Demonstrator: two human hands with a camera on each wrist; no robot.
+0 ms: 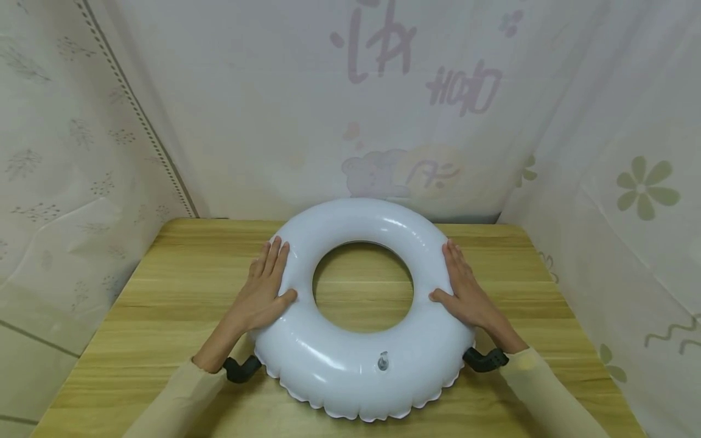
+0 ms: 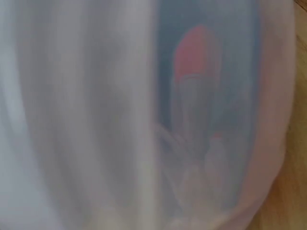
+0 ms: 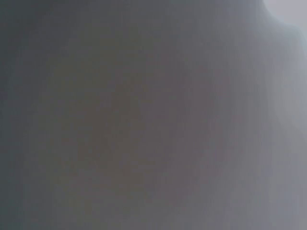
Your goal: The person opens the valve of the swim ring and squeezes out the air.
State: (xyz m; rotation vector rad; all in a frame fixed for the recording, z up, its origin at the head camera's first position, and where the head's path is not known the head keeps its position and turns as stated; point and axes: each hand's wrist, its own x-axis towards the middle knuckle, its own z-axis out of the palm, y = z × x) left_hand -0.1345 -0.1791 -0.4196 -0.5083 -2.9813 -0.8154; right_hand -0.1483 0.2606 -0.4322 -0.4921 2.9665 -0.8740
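I was, I judged, steadying the white inflatable ring between my left hand and right hand; shifting it would have called for even pressure. My fingers lay extended, unclenched, against its sides, thumbs spread on top. It sat between the side edges of the table, valve towards the near edge.
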